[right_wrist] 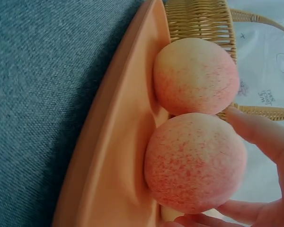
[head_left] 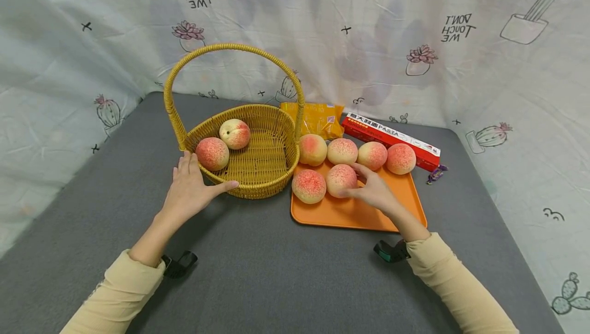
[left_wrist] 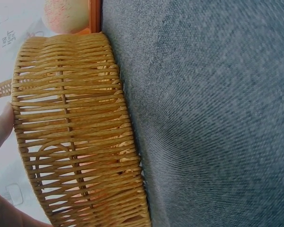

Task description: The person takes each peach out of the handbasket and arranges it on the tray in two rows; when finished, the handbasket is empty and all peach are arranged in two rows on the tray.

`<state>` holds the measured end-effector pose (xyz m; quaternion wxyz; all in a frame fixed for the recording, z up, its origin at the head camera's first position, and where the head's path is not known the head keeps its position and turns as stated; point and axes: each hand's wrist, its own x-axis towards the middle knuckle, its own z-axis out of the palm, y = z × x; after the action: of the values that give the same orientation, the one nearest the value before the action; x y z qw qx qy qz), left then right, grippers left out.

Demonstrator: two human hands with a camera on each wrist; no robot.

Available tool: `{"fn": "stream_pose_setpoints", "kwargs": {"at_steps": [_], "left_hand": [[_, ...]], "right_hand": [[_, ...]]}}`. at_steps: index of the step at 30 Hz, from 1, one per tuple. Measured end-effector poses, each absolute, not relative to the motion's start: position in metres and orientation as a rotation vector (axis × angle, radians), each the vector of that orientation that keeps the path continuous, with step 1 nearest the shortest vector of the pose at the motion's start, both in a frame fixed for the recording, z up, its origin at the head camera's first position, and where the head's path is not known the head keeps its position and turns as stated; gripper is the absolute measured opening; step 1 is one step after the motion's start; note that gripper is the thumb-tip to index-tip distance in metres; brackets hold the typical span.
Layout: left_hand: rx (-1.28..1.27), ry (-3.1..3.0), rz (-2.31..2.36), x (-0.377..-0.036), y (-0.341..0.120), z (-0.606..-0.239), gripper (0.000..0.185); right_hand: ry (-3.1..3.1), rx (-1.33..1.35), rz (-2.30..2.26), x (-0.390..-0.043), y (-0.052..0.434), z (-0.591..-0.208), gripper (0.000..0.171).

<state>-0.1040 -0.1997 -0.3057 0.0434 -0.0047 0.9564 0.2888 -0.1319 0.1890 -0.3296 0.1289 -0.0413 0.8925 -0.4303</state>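
Right hand [head_left: 375,190]: fingers curled round a peach [head_left: 341,180] in the front row of the orange tray [head_left: 350,213], beside another peach [head_left: 309,186] at the tray's left edge.

Left hand [head_left: 189,188]: fingers straight and spread, palm against the near left wall of the wicker basket [head_left: 258,170], thumb along its base.

Basket: left of the tray, touching its left edge; two peaches [head_left: 223,144] inside, at its left wall.

Tray's far edge: row of four peaches [head_left: 357,153].
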Motion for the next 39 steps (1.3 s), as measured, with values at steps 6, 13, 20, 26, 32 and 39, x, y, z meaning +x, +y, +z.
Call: {"fn": "stream_pose_setpoints", "kwargs": {"at_steps": [6, 13, 20, 26, 32, 39], "left_hand": [[-0.031, 2.913, 0.894, -0.104, -0.199, -0.305, 0.122], [-0.049, 2.909, 0.877, -0.103, -0.200, -0.303, 0.123], [-0.039, 2.915, 0.866, -0.104, -0.200, -0.303, 0.123], [-0.041, 2.919, 0.867, -0.104, -0.200, -0.302, 0.123], [-0.030, 2.911, 0.876, -0.104, -0.201, -0.303, 0.123], [-0.045, 2.890, 0.861, -0.104, -0.199, -0.304, 0.125]], "right_hand": [[2.616, -0.112, -1.256, -0.135, 0.187, -0.331, 0.072], [2.632, -0.203, -1.137, -0.133, 0.191, -0.327, 0.070], [2.624, -0.274, -1.105, -0.136, 0.190, -0.303, 0.077], [2.595, -0.408, -1.260, -0.146, 0.166, -0.266, 0.065], [2.506, -0.609, -1.292, -0.157, 0.118, -0.244, 0.056], [2.398, -0.618, -1.172, -0.184, 0.052, -0.235, 0.059]]}}
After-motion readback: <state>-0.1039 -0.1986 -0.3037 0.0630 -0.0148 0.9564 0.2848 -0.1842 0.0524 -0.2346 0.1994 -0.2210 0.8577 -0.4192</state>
